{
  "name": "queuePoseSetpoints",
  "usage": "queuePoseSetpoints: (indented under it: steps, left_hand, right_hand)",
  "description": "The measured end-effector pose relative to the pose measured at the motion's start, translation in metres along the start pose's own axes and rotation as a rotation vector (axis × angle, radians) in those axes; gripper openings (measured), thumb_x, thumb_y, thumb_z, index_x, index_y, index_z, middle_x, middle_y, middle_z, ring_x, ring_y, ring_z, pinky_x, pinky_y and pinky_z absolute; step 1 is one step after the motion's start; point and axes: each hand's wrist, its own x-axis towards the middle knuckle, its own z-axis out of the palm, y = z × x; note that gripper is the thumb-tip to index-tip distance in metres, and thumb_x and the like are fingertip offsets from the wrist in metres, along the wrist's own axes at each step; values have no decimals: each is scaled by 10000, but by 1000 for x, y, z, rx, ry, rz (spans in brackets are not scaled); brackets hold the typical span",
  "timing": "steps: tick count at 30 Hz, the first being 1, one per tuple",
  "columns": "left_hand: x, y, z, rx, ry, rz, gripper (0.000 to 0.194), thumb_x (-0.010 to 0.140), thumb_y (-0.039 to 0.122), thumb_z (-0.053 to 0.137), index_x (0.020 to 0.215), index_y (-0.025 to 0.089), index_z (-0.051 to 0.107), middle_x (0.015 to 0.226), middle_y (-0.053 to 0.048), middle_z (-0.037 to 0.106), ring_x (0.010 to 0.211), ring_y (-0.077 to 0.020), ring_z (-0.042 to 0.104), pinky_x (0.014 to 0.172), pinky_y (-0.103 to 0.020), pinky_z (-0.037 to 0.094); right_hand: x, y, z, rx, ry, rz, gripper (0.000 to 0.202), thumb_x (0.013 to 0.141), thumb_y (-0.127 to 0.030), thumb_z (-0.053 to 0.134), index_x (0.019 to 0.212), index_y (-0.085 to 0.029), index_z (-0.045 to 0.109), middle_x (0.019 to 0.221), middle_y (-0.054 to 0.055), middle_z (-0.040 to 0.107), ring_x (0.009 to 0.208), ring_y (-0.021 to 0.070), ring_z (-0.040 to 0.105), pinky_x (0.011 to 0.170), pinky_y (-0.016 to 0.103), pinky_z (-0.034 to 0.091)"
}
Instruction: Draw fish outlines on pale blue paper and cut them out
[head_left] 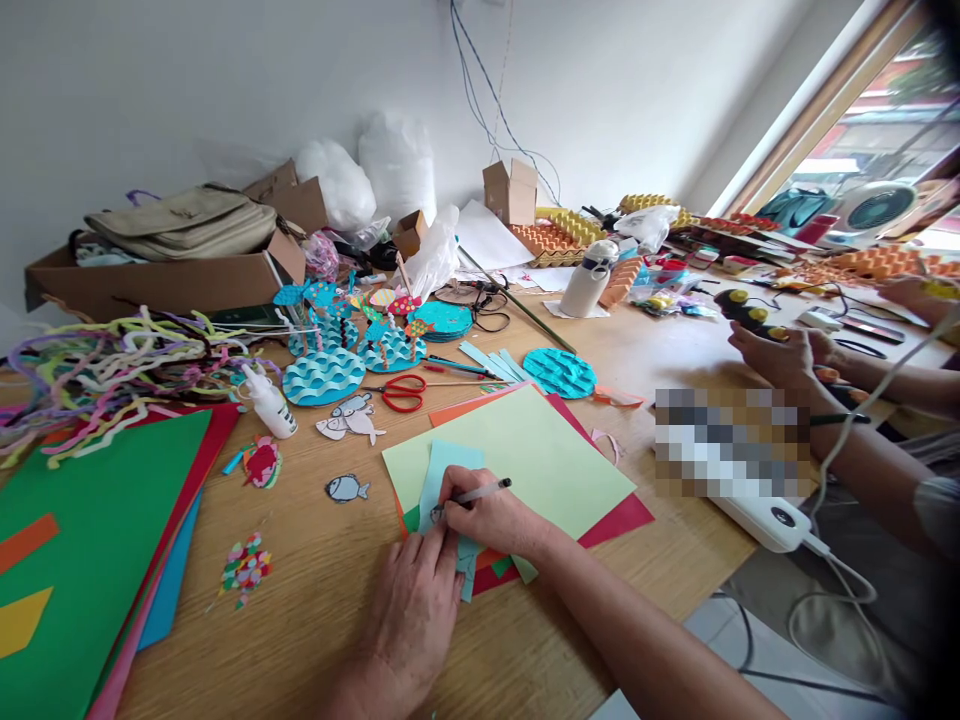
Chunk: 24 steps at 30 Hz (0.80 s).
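My right hand (480, 505) is closed around a pen (484, 491), its tip hidden down by a small fish shape on a light blue paper strip (442, 465). With fingers stretched out, my left hand (420, 590) lies flat over the lower part of the strip and the table, touching my right hand. Beneath the strip is a pale green sheet (540, 440), on top of red and orange sheets. Left of my hands lie a grey paper fish (347, 488) and more fish cutouts (349, 420). Red-handled scissors (403, 393) rest just beyond.
A glue bottle (270, 402), paper dots (246, 568) and green paper (105, 540) lie to the left, with pipe cleaners (112, 380) behind. Decorated blue discs (324, 376) stand farther back. At right are a power strip (772, 520) and another person's hands (780, 350) holding a dark, yellow-dotted object.
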Motion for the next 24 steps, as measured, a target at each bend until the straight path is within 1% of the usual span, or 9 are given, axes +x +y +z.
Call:
queuePoseSetpoints:
  steps: [3, 7, 13, 16, 19, 24]
  left_hand:
    - [1, 0, -3, -3, -15, 0, 338, 763, 95, 536, 1084, 189, 588, 1105, -73, 615, 788, -223, 575, 669, -385, 488]
    - [1, -1, -4, 7, -2, -4, 343, 770, 94, 530, 1094, 192, 585, 1160, -79, 593, 809, -224, 576, 685, -381, 487]
    - [1, -3, -1, 30, 9, 27, 328, 798, 116, 507, 1112, 180, 578, 1179, -94, 588, 795, -220, 577, 669, -375, 480]
    - [0, -2, 0, 29, 12, 26, 336, 804, 107, 481, 1122, 172, 569, 1176, -97, 587, 820, -225, 579, 676, -380, 479]
    - [0, -2, 1, 26, 11, 16, 340, 814, 99, 453, 1126, 173, 565, 1184, -100, 581, 853, -229, 580, 694, -382, 478]
    - [1, -3, 1, 23, 16, 22, 364, 818, 100, 440, 1159, 171, 546, 1190, -103, 579, 850, -226, 589, 695, -373, 484]
  right_hand:
    - [0, -1, 0, 1, -5, 12, 127, 636, -91, 492, 705, -173, 561, 592, -38, 554, 525, 83, 476, 495, 164, 369]
    - [-1, 3, 1, 24, 0, 16, 134, 640, -98, 483, 714, -176, 563, 598, -37, 557, 530, 84, 482, 485, 160, 369]
    - [-2, 6, 1, 55, 1, 15, 131, 642, -106, 478, 717, -178, 557, 606, -36, 566, 545, 87, 485, 489, 160, 374]
    - [-1, 8, 0, 65, 2, 14, 127, 646, -105, 480, 717, -179, 554, 614, -35, 572, 565, 88, 488, 500, 158, 376]
    - [-1, 11, 0, 66, 1, 12, 120, 646, -104, 487, 714, -178, 553, 603, -39, 563, 554, 84, 474, 489, 154, 362]
    - [-1, 14, 0, 58, 6, 24, 105, 648, -117, 490, 709, -176, 552, 584, -46, 537, 519, 76, 440, 448, 151, 328]
